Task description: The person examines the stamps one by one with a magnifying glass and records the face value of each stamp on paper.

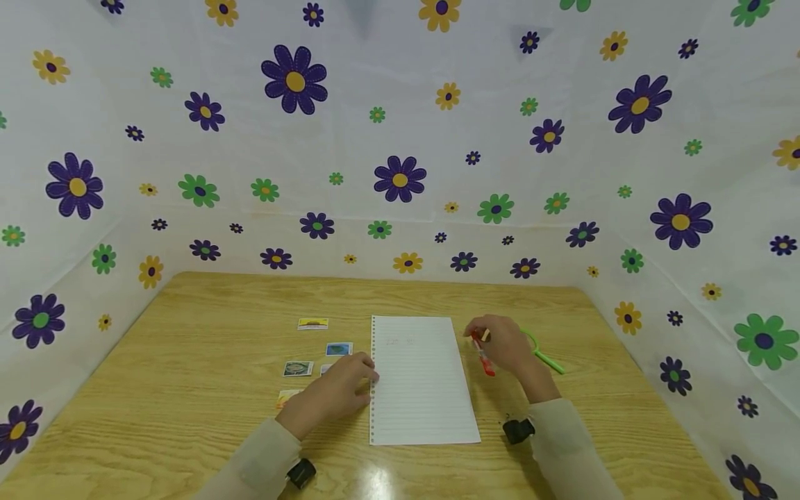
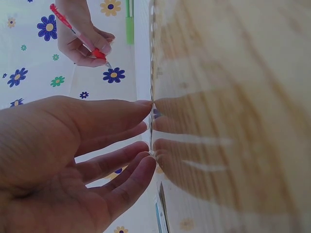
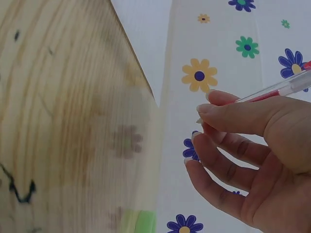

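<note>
The left hand (image 1: pixel 334 390) partly hides a card (image 1: pixel 285 398) (writing (image 1: pixel 401 341) on the paper (image 1: pixel 425 396) is illegible).

On my head feed I see a glossy, grained wooden table (image 1: pixel 206 333) with glare at six o'clock, a matt paper sheet (image 1: pixel 420 392), a smooth, partly clear plastic pen (image 1: pixel 484 359) at its two o'clock, and creased cloth backdrop (image 1: pixel 350 139) toward twelve.

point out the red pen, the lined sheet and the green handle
Red pen (image 1: pixel 484 358), head view, on its barrel
Lined sheet (image 1: pixel 421 382), head view, middle of the page
Green handle (image 1: pixel 550 362), head view, mid-length
</note>
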A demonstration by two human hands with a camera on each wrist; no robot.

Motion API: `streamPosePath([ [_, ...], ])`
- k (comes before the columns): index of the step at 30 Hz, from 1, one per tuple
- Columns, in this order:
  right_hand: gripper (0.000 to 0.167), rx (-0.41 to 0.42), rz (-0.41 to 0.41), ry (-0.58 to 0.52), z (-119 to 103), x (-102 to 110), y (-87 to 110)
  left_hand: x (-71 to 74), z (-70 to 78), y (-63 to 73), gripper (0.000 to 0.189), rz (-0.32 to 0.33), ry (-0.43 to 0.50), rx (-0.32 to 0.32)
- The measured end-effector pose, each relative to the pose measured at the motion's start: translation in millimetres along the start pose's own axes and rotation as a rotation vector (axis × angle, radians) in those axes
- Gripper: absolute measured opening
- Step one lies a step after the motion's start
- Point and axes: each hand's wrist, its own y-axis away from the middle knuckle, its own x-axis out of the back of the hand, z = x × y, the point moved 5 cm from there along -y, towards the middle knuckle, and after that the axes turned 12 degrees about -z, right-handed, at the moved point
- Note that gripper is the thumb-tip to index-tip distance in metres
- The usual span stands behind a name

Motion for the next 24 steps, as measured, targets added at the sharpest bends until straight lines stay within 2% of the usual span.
streamPosePath([
  [5, 0.019, 0.018, -0.029, 0.02, 7.0, 2.8, 3.0, -0.9, -1.4, -0.1, 0.03, -0.002, -0.003, -0.007],
  [14, 0.019, 0.001, -0.058, 0.029, 14.7, 5.4, 7.9, -2.3, -2.2, 1.1, 0.031, -0.008, 0.006, -0.003],
  [24, 0.025, -0.071, -0.097, 0.063, 19.5, 3.8, 8.1, -1.7, -2.8, 0.3, 0.032, -0.003, 0.004, -0.002],
])
